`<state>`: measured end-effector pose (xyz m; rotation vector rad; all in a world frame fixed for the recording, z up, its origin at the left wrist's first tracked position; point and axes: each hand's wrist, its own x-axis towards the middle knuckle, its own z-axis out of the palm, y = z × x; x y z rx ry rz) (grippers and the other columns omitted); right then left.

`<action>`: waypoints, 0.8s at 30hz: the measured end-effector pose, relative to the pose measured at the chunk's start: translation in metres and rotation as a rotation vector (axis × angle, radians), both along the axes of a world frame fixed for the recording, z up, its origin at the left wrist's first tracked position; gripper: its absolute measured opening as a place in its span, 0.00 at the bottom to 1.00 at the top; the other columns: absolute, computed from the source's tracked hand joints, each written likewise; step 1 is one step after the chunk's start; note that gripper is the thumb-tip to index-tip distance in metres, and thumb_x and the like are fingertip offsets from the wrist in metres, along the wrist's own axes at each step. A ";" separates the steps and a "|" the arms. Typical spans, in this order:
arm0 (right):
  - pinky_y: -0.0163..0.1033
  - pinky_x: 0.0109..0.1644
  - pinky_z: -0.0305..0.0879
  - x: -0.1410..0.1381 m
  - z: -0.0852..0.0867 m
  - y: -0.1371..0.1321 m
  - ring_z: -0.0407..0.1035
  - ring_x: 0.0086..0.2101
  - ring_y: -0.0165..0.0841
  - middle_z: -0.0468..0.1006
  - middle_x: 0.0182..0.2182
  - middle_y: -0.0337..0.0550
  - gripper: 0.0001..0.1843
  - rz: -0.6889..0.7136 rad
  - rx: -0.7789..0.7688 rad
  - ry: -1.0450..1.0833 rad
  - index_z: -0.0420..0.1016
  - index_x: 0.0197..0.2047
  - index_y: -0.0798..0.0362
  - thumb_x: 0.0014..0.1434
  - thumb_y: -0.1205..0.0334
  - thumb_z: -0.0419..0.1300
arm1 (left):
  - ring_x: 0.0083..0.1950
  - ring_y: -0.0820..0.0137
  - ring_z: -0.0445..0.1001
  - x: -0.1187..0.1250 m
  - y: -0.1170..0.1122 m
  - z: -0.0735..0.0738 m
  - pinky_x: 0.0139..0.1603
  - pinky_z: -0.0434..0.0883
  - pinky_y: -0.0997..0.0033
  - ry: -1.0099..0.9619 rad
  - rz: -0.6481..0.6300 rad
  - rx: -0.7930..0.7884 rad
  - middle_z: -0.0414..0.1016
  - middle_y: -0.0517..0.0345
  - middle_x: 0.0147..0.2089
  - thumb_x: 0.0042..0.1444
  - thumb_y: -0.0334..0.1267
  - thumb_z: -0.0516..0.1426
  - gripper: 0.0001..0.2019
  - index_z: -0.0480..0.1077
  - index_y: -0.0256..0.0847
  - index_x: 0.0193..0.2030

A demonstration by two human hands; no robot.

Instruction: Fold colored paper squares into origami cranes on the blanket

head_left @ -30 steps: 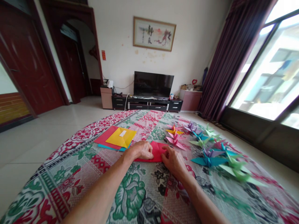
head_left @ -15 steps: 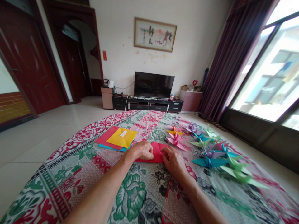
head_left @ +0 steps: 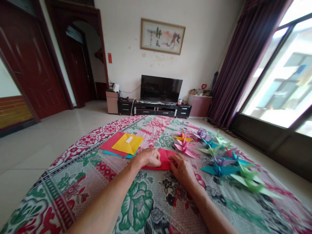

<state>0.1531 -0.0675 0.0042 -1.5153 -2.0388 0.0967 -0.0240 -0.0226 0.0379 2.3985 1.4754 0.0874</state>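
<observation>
A folded red paper (head_left: 165,158) lies on the flowered cloth (head_left: 136,201) in front of me. My left hand (head_left: 148,157) rests on the paper's left part, fingers curled down and pressing it. My right hand (head_left: 181,168) presses the paper's right side with bent fingers, fingertips on a fold. Both hands hold the sheet flat against the cloth.
A stack of red, yellow and blue sheets (head_left: 124,144) lies to the left. Several folded paper cranes (head_left: 219,162) in pink, purple, green and blue sit to the right. A TV on a low cabinet (head_left: 161,97) stands at the far wall; a window is on the right.
My right hand's fingertips shifted slightly left along the red paper's fold. My left hand stayed in place on the paper.
</observation>
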 end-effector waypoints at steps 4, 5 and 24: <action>0.31 0.34 0.58 0.000 0.000 -0.001 0.67 0.30 0.28 0.73 0.31 0.41 0.12 0.011 0.024 0.000 0.75 0.36 0.49 0.57 0.64 0.51 | 0.24 0.73 0.65 -0.001 0.001 -0.002 0.22 0.56 0.75 -0.006 0.003 0.005 0.70 0.59 0.22 0.39 0.41 0.53 0.10 0.73 0.41 0.24; 0.30 0.34 0.57 0.000 0.000 -0.001 0.67 0.29 0.28 0.72 0.29 0.40 0.12 0.021 0.030 -0.003 0.76 0.36 0.49 0.57 0.64 0.51 | 0.24 0.73 0.65 -0.001 0.001 -0.003 0.21 0.56 0.75 -0.010 0.001 0.005 0.70 0.59 0.22 0.39 0.41 0.53 0.10 0.73 0.41 0.24; 0.30 0.34 0.56 -0.005 0.005 -0.007 0.66 0.31 0.27 0.70 0.32 0.40 0.15 0.036 -0.010 -0.162 0.76 0.40 0.46 0.60 0.62 0.48 | 0.23 0.75 0.63 -0.004 -0.002 0.003 0.23 0.57 0.77 -0.035 0.006 -0.027 0.68 0.62 0.20 0.39 0.40 0.53 0.10 0.74 0.40 0.24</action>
